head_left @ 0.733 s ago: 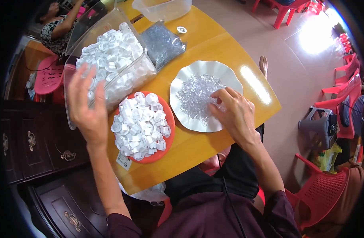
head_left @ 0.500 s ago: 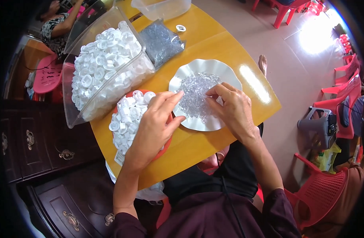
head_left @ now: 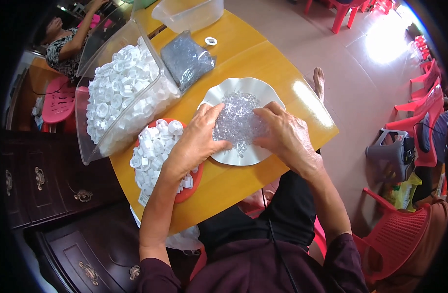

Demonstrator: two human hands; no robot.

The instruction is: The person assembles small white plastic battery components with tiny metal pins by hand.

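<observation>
Clear slivers (head_left: pixel 239 115): loose heap in the middle of the scalloped plate (head_left: pixel 250 158); likely very light, stiff, slick, perhaps brittle; best pinched singly by the sides or cupped as a small heap.
Scalloped plate: white, shallow, wavy rim; likely rigid and able to slide; rim is the natural hold.
Left hand (head_left: pixel 194 139): over the plate's left rim, thumb and fingers apart beside the heap.
Right hand (head_left: pixel 291 139): opposite side, thumb and fingers apart at the heap; cannot tell whether any sliver is gripped.
Counter (head_left: pixel 224 185): yellow wood; near edge close below the plate, bare strip between plate and right edge.
Left side: tight; red dish (head_left: pixel 197 177) of white caps (head_left: pixel 150 154) beneath the left forearm.
Beyond the plate: open wood, then grey bag (head_left: pixel 187 58).
</observation>
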